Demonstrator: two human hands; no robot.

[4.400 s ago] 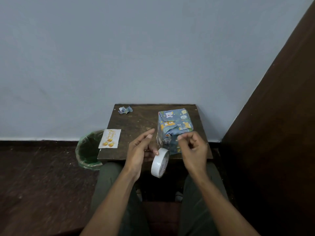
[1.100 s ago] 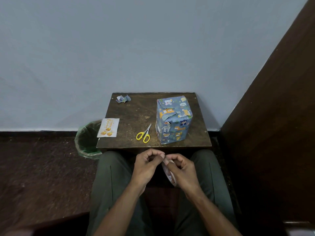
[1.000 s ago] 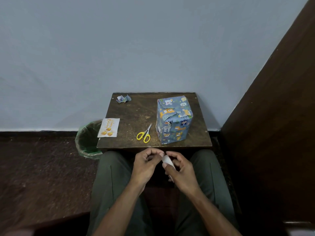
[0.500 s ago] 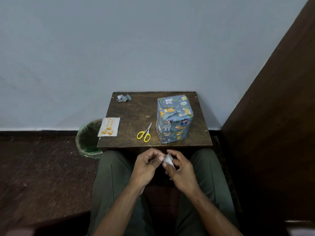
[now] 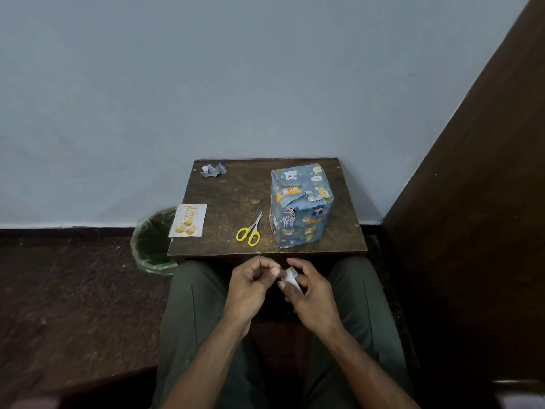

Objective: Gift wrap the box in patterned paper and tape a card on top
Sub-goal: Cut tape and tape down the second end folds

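Observation:
The box (image 5: pixel 299 206), wrapped in blue animal-print paper, stands upright on the right side of the small wooden table (image 5: pixel 236 196); a flap on its near upper face sticks up loose. A white card (image 5: pixel 188 220) with gold print lies over the table's left edge. Below the table's front edge, over my lap, my right hand (image 5: pixel 309 293) grips the white tape roll (image 5: pixel 291 276), mostly hidden by its fingers. My left hand (image 5: pixel 250 286) is curled with its fingertips at the roll's edge, picking at the tape.
Yellow-handled scissors (image 5: pixel 250 231) lie left of the box. A crumpled scrap of wrapping paper (image 5: pixel 213 170) sits at the table's far left corner. A green-lined bin (image 5: pixel 153 242) stands on the floor left of the table. A dark wooden panel (image 5: pixel 477 202) rises on the right.
Both hands came down from in front of the box to my lap with the tape roll, uncovering the scissors. Over the last second the fingers have only shifted slightly on the roll.

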